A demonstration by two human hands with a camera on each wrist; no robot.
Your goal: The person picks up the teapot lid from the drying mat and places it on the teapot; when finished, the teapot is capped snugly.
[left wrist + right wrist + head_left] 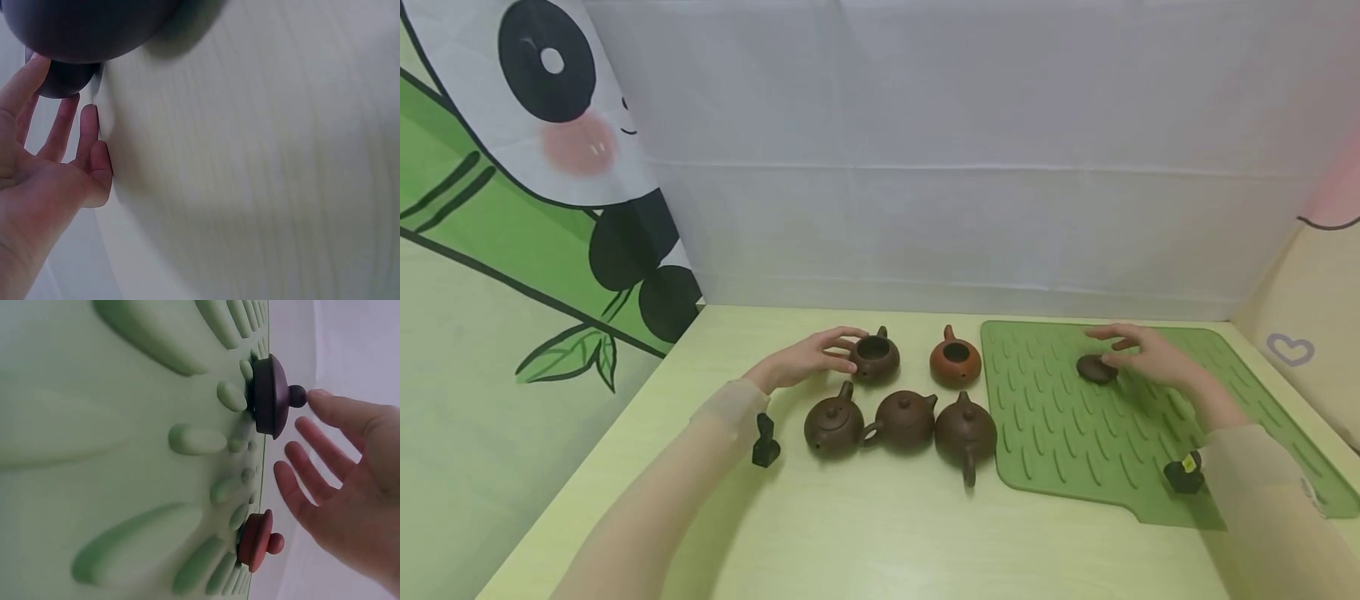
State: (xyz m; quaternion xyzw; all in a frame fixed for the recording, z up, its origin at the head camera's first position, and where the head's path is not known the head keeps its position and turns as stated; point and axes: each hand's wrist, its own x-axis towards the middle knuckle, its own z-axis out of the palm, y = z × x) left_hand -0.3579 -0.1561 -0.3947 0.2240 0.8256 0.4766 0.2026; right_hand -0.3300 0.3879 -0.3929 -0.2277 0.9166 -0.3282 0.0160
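A dark brown teapot (877, 373) without a lid stands at the back left of the group. My left hand (808, 358) holds its left side, thumb at the front and fingers toward the back rim. In the left wrist view that teapot (67, 81) is partly covered by a nearer one. A dark lid (272, 397) lies knob up on the green mat (1037, 458). My right hand (1150, 357) is over it, its thumb tip at the knob and the other fingers spread apart. Below in the right wrist view sits a reddish lid (255, 540), hidden in the head view.
Beside the dark pot stands a reddish-brown teapot (955, 372), also lidless. In front are three lidded dark teapots: left (833, 433), middle (904, 429) and right (966, 437). The right one's body meets the mat's left edge. A pale cloth wall (962, 233) rises behind the table.
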